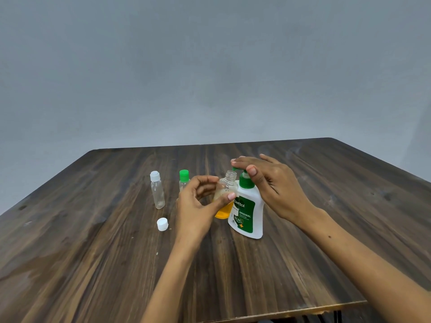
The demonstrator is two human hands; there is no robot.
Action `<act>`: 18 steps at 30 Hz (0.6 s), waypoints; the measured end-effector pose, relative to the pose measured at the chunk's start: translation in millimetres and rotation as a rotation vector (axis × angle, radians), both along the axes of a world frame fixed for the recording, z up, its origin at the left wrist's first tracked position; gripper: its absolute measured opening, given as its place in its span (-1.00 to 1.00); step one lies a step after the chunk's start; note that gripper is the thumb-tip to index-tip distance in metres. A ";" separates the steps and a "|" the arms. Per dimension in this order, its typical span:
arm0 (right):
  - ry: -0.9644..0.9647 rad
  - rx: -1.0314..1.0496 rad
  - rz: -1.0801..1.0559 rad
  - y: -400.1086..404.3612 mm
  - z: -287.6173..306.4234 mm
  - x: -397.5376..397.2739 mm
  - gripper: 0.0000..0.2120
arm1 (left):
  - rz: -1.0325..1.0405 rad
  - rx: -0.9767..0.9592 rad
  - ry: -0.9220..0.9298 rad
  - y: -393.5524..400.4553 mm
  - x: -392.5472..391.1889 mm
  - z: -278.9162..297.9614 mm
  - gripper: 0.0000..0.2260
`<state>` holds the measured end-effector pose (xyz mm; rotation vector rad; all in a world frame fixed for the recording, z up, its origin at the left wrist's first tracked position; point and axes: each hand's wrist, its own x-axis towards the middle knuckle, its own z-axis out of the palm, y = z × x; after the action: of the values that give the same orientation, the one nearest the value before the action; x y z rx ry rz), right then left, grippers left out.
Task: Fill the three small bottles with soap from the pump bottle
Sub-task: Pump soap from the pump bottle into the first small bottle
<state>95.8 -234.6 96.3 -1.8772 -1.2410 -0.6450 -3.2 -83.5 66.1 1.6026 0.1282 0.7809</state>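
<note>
Dark wood-grain table (pixel 93 264), plain grey wall (pixel 210 66) behind.

- Table (pixel 98 252) I saw was dark wood grain, semi-matt.
- Small bottles (pixel 158 193) looked like clear glossy plastic.
- Pump bottle (pixel 249 213) was white smooth plastic with a glossy label.
- Loose cap (pixel 162 224) was white plastic.

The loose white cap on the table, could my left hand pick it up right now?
Probably not yet. The left hand is gripping the open small bottle at the pump bottle. The white cap lies unobstructed just beside that wrist, so once freed, yes.
</note>
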 end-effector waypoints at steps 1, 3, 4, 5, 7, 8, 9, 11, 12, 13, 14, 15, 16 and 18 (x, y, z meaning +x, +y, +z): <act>0.006 0.009 0.003 0.2 -1.2 0.1 -0.34 | -0.002 0.002 0.001 -0.1 0.5 -0.4 -0.58; 0.008 0.023 0.003 0.5 -3.4 0.1 -0.35 | -0.009 0.002 0.000 -0.2 0.6 -0.7 -0.59; 0.007 0.027 0.002 0.7 -3.8 0.3 -0.35 | -0.014 0.000 -0.004 -0.3 0.8 -0.8 -0.59; 0.007 0.029 0.001 0.8 -3.8 0.6 -0.35 | -0.017 0.000 -0.007 -0.3 0.8 -0.8 -0.59; 0.008 0.027 0.005 0.9 -2.4 0.9 -0.35 | -0.020 0.001 -0.008 0.0 0.5 -0.3 -0.59; 0.005 0.020 0.007 0.5 -1.5 1.3 -0.35 | -0.022 0.003 -0.009 0.1 0.3 -0.3 -0.59; 0.000 0.011 0.008 -0.3 -0.6 1.6 -0.35 | -0.020 0.004 -0.009 0.5 0.0 -0.4 -0.60; -0.002 0.002 0.012 -0.9 -0.1 1.5 -0.35 | -0.017 0.006 -0.007 0.8 -0.9 0.0 -0.62; 0.002 0.007 0.014 -0.8 -0.4 1.1 -0.35 | -0.016 0.007 -0.009 0.9 -1.1 0.0 -0.62; 0.006 0.017 0.016 -0.3 -0.8 0.8 -0.34 | -0.016 0.007 -0.011 0.8 -1.0 -0.1 -0.62; 0.009 0.026 0.016 0.5 -1.4 0.7 -0.34 | -0.017 0.003 -0.011 0.5 -0.9 -0.2 -0.61; 0.013 0.033 0.013 0.9 -2.4 0.4 -0.34 | -0.019 -0.005 -0.007 -0.1 -1.0 -0.4 -0.59; 0.013 0.036 0.010 1.0 -3.1 0.5 -0.34 | -0.022 -0.016 -0.005 -0.7 -1.0 -0.8 -0.57; 0.013 0.031 0.011 0.8 -2.8 1.0 -0.35 | -0.031 -0.032 -0.001 -1.4 -0.9 -1.0 -0.52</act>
<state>96.8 -233.8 93.5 -1.8447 -1.2253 -0.6417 -4.1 -84.9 65.1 1.5708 0.1145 0.7520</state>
